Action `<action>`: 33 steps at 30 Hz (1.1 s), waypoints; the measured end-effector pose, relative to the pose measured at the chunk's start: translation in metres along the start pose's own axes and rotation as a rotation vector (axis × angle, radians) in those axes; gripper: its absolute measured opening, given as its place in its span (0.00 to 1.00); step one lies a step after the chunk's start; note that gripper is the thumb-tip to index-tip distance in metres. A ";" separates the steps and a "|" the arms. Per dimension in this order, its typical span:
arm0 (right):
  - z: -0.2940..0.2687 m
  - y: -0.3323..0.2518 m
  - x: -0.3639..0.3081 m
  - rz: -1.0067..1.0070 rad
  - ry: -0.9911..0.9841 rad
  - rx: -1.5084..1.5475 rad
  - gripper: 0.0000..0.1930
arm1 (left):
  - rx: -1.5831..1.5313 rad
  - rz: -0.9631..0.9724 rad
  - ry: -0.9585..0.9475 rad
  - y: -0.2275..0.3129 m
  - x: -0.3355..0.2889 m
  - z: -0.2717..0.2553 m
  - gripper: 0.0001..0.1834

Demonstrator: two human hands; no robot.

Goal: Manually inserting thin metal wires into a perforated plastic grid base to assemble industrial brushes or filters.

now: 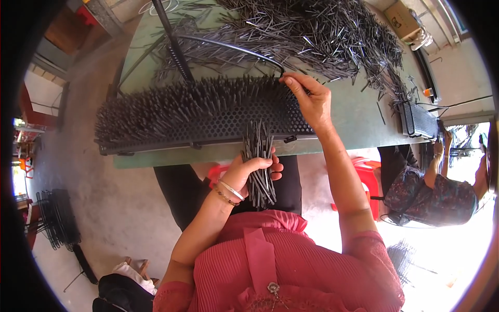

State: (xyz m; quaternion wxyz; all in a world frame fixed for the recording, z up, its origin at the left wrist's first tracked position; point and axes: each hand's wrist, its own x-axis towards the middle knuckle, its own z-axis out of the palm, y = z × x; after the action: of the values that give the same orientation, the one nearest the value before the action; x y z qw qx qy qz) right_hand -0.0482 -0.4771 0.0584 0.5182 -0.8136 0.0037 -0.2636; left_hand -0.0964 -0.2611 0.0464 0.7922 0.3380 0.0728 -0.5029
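Note:
My left hand (243,172) is closed around an upright bundle of thin black strips (261,190), just below the front edge of a long black perforated rack (208,125). Black strips (156,104) stand packed in the rack's holes over its left and middle parts, while many holes at the right front show bare. Over the rack's right end, my right hand (312,101) pinches thumb and forefinger together at the back. Something dark shows at its fingertips, beside the end of a curved black rod (234,48); what it holds is too small to make out.
Loose black strips (312,36) lie heaped across the far side of the green table (358,114). A dark post (174,44) rises behind the rack. At right, another person (431,192) sits by a second perforated rack (421,122). A red stool (366,179) stands between us.

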 end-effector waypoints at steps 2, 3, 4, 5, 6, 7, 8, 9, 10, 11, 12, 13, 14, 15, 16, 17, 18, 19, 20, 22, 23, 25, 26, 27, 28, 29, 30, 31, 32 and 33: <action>0.000 0.003 0.000 -0.095 -0.011 -0.126 0.08 | 0.008 -0.002 0.006 -0.002 0.001 -0.002 0.17; 0.001 0.002 0.000 -0.094 -0.011 -0.125 0.08 | 0.012 -0.002 0.015 -0.003 0.001 -0.004 0.18; 0.003 0.001 0.000 -0.158 -0.021 -0.179 0.08 | 0.012 -0.002 0.017 -0.003 0.001 -0.003 0.18; 0.004 -0.001 0.000 -0.221 -0.031 -0.232 0.08 | 0.019 -0.009 0.017 -0.002 0.000 -0.003 0.18; 0.004 -0.001 -0.001 -0.220 -0.032 -0.232 0.08 | 0.026 -0.016 0.017 -0.001 0.000 -0.002 0.18; 0.004 -0.002 -0.001 -0.290 -0.040 -0.290 0.09 | 0.025 -0.017 0.018 0.000 -0.001 -0.001 0.18; 0.005 -0.002 -0.002 -0.360 -0.047 -0.349 0.09 | 0.033 -0.017 0.011 0.000 -0.001 0.001 0.17; 0.005 -0.002 -0.003 -0.362 -0.048 -0.347 0.09 | 0.043 -0.015 0.004 0.001 -0.001 0.001 0.16; 0.005 -0.001 -0.005 -0.415 -0.049 -0.409 0.10 | 0.043 -0.012 0.005 0.001 -0.001 0.001 0.16; 0.005 -0.001 -0.006 -0.468 -0.050 -0.472 0.11 | 0.055 -0.004 -0.005 0.000 0.000 0.000 0.17; 0.005 -0.003 -0.007 -0.468 -0.052 -0.469 0.11 | 0.065 0.003 -0.013 -0.001 -0.001 -0.001 0.18; 0.005 -0.006 -0.007 -0.488 -0.059 -0.516 0.11 | 0.085 0.013 -0.042 0.000 -0.002 0.000 0.19; 0.005 -0.007 -0.008 -0.508 -0.067 -0.563 0.12 | 0.084 0.013 -0.040 0.000 -0.003 0.001 0.19; 0.005 -0.007 -0.008 -0.509 -0.066 -0.563 0.12 | 0.048 0.008 -0.024 0.001 -0.003 0.002 0.19; 0.006 -0.006 -0.009 -0.507 -0.041 -0.575 0.12 | 0.011 0.002 -0.008 0.001 -0.002 0.003 0.19; 0.006 -0.006 -0.010 -0.505 -0.016 -0.588 0.12 | 0.023 0.007 0.015 -0.004 0.002 -0.002 0.19; 0.006 -0.007 -0.011 -0.503 -0.017 -0.587 0.12 | 0.022 0.006 0.017 -0.005 0.001 -0.002 0.19; 0.005 -0.010 -0.012 -0.462 0.031 -0.531 0.12 | 0.058 0.014 0.013 -0.004 0.000 -0.001 0.20; 0.004 -0.013 -0.012 -0.420 0.079 -0.476 0.12 | 0.095 0.021 0.009 -0.003 -0.001 0.001 0.20; -0.002 -0.023 -0.017 -0.417 0.102 -0.451 0.10 | 0.106 0.043 -0.017 0.000 -0.002 0.004 0.21; -0.004 -0.033 -0.026 -0.122 0.033 -0.267 0.10 | 0.117 0.059 -0.024 0.001 -0.003 0.003 0.21; -0.011 -0.042 -0.038 0.323 -0.143 -0.059 0.14 | 0.111 0.056 -0.024 0.003 -0.002 0.004 0.21; -0.012 -0.046 -0.040 0.385 -0.222 -0.004 0.15 | 0.142 0.063 -0.054 0.005 -0.001 0.006 0.21; -0.013 -0.049 -0.042 0.450 -0.298 0.050 0.16 | 0.171 0.065 -0.086 0.005 -0.002 0.008 0.21; -0.012 -0.050 -0.044 0.472 -0.331 0.115 0.16 | 0.179 0.060 -0.104 0.006 -0.003 0.010 0.21; -0.012 -0.052 -0.044 0.474 -0.325 0.113 0.16 | 0.181 0.054 -0.109 0.006 -0.004 0.011 0.21; -0.013 -0.054 -0.042 0.552 -0.380 0.179 0.15 | 0.205 0.050 -0.121 0.006 -0.004 0.012 0.22; -0.014 -0.056 -0.041 0.630 -0.436 0.245 0.14 | 0.229 0.046 -0.133 0.006 -0.004 0.012 0.22; -0.014 -0.054 -0.042 0.684 -0.406 0.272 0.13 | 0.229 0.040 -0.138 0.003 -0.003 0.011 0.23; -0.014 -0.051 -0.043 0.683 -0.402 0.271 0.13 | 0.232 0.039 -0.142 0.002 -0.003 0.011 0.23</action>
State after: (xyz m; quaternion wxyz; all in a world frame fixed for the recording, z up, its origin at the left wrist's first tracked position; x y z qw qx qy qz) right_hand -0.1052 -0.4534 0.0876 0.6684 -0.7255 0.1375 0.0891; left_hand -0.0984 -0.2647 0.0572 0.7607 0.3921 -0.0488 -0.5150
